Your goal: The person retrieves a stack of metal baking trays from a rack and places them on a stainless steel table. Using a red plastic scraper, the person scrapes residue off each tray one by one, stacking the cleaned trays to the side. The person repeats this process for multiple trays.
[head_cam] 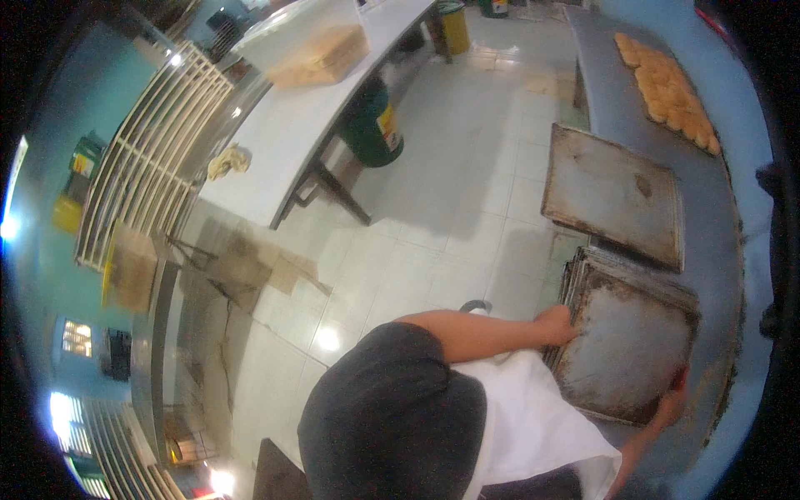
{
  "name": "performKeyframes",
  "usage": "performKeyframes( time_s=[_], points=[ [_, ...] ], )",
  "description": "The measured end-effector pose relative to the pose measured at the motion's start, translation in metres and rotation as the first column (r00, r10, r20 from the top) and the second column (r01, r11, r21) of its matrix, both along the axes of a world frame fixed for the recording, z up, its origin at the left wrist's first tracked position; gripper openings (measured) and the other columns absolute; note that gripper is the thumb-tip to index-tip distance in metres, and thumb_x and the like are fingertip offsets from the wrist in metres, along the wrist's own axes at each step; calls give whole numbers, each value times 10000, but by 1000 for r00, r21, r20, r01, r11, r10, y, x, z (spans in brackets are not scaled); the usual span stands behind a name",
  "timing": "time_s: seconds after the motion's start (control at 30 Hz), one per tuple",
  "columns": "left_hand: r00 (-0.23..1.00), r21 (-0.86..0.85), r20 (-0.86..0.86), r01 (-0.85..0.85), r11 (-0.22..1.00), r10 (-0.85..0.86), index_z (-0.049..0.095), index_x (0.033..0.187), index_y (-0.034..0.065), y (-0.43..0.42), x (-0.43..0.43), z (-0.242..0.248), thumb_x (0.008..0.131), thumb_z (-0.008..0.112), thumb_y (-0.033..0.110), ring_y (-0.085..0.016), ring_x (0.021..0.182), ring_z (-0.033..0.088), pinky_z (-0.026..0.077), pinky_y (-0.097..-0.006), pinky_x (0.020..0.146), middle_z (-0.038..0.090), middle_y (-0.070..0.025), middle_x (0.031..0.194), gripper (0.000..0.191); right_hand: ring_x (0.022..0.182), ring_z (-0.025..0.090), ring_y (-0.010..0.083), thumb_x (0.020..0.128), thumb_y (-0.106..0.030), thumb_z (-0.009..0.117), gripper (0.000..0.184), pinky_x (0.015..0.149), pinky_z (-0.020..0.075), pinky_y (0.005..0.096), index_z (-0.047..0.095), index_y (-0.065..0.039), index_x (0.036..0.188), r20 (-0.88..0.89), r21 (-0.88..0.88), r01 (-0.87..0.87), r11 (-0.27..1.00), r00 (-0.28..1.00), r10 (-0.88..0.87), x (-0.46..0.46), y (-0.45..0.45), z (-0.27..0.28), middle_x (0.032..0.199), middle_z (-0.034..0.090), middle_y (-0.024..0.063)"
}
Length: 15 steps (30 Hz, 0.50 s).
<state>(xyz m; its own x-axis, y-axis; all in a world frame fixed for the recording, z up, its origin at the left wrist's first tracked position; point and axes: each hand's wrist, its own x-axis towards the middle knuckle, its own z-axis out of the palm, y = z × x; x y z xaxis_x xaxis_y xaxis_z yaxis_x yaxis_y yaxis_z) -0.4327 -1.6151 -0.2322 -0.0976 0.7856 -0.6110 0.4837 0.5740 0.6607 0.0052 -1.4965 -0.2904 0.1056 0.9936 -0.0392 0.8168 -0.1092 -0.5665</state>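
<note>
A stack of worn metal baking trays [625, 344] lies on the grey counter [712, 300] in front of me. My left hand [556, 325] is closed on the near left edge of the top tray. At the right edge, near its lower corner, my right hand [674, 397] grips the same tray; part of that hand is blurred. Another metal baking tray [612, 194], with browned rims and a dark spot, sits just beyond the stack and juts over the counter's left edge. Farther along the counter rests a batch of joined bread rolls [669, 94].
A long white table [262, 137] across the tiled floor bears a crumpled cloth [229, 162] and a brown package [325, 56]. Beneath it stands a dark green bucket [375, 134]. A yellow bucket [454, 28] is at the far end. A slatted rack [150, 150] stands behind the table.
</note>
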Motion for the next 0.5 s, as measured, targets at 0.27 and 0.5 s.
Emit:
performKeyframes(
  time_s=[0.27,0.5],
  points=[
    [809,192,500,-451,871,309,539,1225,-36,13,75,11,951,539,340,-360,1130,570,452,-456,917,577,-250,1227,466,1162,589,292,964,-456,504,502,964,443,400,553,-126,1338,238,-102,352,931,917,-320,-11,-5,63,1275,615,129],
    [762,532,643,-374,760,-75,543,1267,26,49,133,98,969,516,207,-334,963,648,482,-395,847,666,-212,1019,350,1023,644,334,828,-528,682,634,872,507,459,625,-6,1182,-6,801,423,423,713,-701,78,-75,160,1151,656,187]
  ],
)
